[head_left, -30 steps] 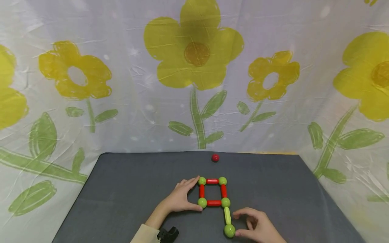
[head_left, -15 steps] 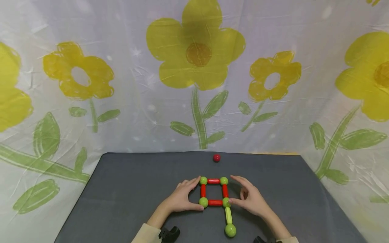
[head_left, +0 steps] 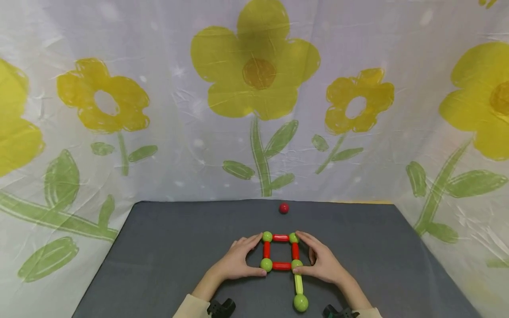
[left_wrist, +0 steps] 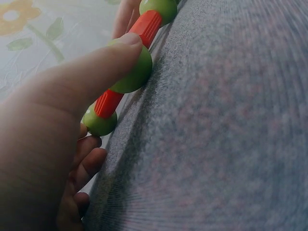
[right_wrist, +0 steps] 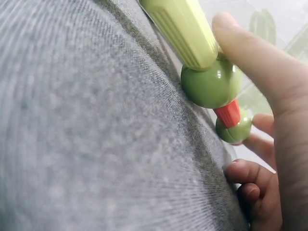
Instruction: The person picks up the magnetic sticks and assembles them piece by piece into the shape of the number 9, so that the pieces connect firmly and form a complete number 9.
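Note:
A toy square of red rods (head_left: 281,266) joined by green balls (head_left: 266,265) at its corners lies in the middle of the table in the head view. My left hand (head_left: 234,260) spans its left side, forefinger at the far ball and thumb on the near one (left_wrist: 130,72). The right side is held likewise by my right hand (head_left: 324,265), its thumb at the near ball (right_wrist: 211,84) and forefinger at the far ball (head_left: 293,238). From the near right corner a yellow-green rod (head_left: 298,284) runs toward me, ending in a larger green ball (head_left: 301,303).
A single red ball (head_left: 284,208) sits near the table's back edge. The dark grey table (head_left: 179,238) ends at a hanging cloth (head_left: 175,168) printed with yellow flowers. Dark wrist devices (head_left: 221,308) are strapped at both sleeves.
My right hand has moved from beside the large near ball up to the square's right side and closed in on its two balls. The left hand stays in place.

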### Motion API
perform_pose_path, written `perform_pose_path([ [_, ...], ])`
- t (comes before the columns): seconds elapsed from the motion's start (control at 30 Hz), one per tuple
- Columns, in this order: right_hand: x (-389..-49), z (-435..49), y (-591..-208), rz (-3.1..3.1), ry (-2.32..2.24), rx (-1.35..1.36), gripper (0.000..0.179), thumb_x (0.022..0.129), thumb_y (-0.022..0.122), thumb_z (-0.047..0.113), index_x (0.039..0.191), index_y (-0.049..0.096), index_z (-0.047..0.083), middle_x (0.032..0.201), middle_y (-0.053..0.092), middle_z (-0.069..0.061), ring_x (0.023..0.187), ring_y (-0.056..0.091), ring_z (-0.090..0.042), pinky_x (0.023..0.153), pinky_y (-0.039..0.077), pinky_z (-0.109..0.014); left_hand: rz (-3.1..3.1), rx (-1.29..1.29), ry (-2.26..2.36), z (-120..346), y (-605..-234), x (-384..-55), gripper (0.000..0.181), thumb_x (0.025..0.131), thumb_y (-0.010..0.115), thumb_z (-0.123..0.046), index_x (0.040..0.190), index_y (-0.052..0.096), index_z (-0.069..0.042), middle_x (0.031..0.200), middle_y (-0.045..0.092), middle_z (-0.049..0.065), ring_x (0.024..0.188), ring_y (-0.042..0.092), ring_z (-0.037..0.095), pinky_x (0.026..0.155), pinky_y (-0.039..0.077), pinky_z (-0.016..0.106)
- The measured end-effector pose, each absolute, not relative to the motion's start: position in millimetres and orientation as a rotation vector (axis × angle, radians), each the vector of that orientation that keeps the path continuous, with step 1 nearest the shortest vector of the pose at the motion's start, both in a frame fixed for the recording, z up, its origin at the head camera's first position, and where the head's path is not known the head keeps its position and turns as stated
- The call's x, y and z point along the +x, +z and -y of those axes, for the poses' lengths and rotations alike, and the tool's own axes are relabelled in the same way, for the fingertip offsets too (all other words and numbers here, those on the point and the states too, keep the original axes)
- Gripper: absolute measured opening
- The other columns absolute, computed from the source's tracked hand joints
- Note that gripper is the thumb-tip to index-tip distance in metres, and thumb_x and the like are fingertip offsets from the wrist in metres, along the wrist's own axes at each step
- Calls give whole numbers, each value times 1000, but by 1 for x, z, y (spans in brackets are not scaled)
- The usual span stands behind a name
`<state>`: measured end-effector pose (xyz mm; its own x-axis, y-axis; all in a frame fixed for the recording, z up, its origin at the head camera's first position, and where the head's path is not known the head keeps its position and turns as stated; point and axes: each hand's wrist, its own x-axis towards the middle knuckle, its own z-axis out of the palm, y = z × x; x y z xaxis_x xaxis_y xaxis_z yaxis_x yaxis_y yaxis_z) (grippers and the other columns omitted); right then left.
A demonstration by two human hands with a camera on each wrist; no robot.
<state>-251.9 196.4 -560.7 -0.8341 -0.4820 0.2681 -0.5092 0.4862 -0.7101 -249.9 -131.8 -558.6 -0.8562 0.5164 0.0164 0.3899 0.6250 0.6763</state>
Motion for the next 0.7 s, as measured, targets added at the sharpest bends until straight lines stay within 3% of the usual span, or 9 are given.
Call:
perform_pose_path([
  [0.33,-253,-198,-558,2712,1262,876,92,85,91,39,161,47,9,159,50,-15,57,40,-1,54,38,-20,-2679,748,1037,130,-559,-252,110,83,84,-65,169,32,-19,169,40,4,144,44,30,120,29,64],
  [0.7,-250,-196,-560,2727,1270,861,92,86,90,40,161,47,10,160,49,-15,57,40,-1,54,38,-20,-2655,697,1095,132,-556,-248,110,82,85,-63,169,33,-18,167,41,5,131,52,26,119,31,65],
])
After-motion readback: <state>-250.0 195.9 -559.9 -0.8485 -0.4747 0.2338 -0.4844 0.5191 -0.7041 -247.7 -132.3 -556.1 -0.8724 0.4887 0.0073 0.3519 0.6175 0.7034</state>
